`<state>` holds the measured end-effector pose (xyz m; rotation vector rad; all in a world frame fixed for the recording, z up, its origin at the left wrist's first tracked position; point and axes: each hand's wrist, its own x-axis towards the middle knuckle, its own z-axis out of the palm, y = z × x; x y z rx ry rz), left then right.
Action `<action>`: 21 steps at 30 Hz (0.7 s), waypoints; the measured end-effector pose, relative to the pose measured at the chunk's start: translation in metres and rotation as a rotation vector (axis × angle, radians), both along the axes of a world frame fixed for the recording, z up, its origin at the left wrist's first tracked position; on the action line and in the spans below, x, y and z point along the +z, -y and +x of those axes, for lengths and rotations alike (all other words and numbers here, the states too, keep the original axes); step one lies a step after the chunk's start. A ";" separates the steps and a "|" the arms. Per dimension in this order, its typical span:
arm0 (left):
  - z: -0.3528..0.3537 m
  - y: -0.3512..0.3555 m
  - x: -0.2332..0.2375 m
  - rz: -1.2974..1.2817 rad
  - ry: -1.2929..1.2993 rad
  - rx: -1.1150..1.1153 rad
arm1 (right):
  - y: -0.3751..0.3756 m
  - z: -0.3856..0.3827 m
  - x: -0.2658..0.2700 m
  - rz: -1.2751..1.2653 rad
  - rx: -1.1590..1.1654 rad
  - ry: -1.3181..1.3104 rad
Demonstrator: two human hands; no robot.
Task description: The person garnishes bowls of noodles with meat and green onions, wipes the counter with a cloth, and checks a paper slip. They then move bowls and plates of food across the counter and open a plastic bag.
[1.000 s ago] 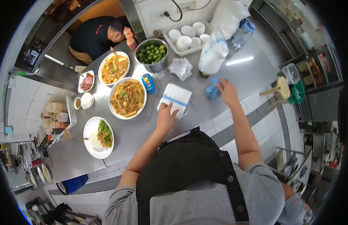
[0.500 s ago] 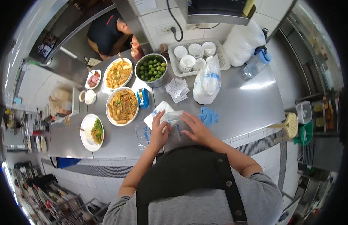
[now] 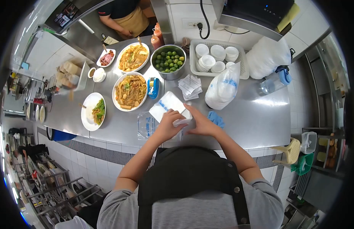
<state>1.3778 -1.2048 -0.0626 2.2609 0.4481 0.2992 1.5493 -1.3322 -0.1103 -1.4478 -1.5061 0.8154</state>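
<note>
A white box-shaped package with blue print lies at a slant on the steel counter in front of me. My left hand has its fingers curled over the package's near edge. Around its right side wraps my right hand, thumb toward me and fingers along the edge. Beneath and left of my left hand is a clear plastic bag with blue print, lying flat. A crumpled blue cloth sits just right of my right hand.
Noodle plates, a rice plate and a blue tape dispenser stand left. Behind are a pot of green citrus, paper slips, a basket of small bowls and a filled white bag. A person stands across the counter.
My hands have closed in on the white package, whose top now looks flatter and squarer. The person across the counter has straightened up. My view has shifted.
</note>
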 end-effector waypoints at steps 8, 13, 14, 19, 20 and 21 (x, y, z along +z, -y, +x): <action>0.021 -0.030 0.078 -1.095 0.608 0.288 | 0.024 0.015 0.048 -0.126 -0.218 -0.602; 0.018 -0.053 0.083 -1.174 0.737 0.303 | 0.027 -0.003 0.091 0.007 -0.315 -1.296; 0.011 -0.060 0.075 -1.161 0.735 0.313 | 0.028 -0.004 0.087 -0.021 -0.359 -1.306; -0.005 -0.063 0.059 -1.168 0.757 0.375 | 0.026 -0.010 0.060 -0.085 -0.544 -1.290; -0.007 -0.063 0.057 -1.172 0.739 0.386 | 0.023 -0.011 0.063 -0.105 -0.570 -1.269; -0.011 -0.063 0.055 -1.174 0.721 0.399 | 0.020 -0.013 0.068 -0.128 -0.594 -1.250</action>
